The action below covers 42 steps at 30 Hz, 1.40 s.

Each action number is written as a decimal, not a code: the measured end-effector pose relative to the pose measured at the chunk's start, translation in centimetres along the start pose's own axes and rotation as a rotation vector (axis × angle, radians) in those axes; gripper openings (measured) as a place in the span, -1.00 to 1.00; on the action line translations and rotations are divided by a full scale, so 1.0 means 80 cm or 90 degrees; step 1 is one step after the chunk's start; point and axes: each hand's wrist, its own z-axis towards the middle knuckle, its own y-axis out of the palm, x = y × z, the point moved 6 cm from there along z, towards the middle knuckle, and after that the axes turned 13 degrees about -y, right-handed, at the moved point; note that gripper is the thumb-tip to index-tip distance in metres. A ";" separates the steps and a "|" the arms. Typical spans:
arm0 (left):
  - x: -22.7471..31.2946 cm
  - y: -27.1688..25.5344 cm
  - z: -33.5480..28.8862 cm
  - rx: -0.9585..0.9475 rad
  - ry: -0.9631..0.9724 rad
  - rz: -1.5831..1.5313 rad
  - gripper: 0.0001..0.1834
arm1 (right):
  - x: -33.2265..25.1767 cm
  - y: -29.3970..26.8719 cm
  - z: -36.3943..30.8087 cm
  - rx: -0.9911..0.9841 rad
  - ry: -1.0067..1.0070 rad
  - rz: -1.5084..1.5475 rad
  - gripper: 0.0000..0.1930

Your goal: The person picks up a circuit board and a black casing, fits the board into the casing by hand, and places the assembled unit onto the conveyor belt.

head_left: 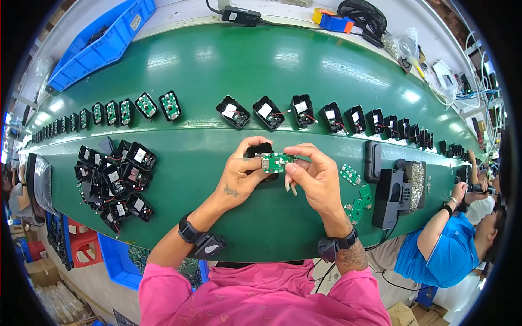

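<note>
Right hand (314,176) fingers pinch the right end of the green circuit board (278,163), left hand (239,176) fingers the left end, over a black housing (259,148); can't tell if that's gripped too. Board's likely light, stiff, fragile: hold edges, keep off components. Further out on the tabletop (217,65): open housings (267,112) ahead, loose boards (349,174) to the right.

The left hand (239,179) and right hand (318,179) hold a small green rectangular circuit board (277,163) in front of a black plastic case (259,149), above a glossy green counter (228,60). Beyond stands a curving row of open black plastic housings (331,117). Similar housings lie heaped at left (114,182); loose green circuit boards (350,174) lie near the right hand.
</note>
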 end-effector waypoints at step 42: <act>0.001 0.043 -0.011 -0.177 -0.273 -0.242 -0.44 | 0.018 -0.010 -0.011 -0.094 -0.063 -0.201 -0.82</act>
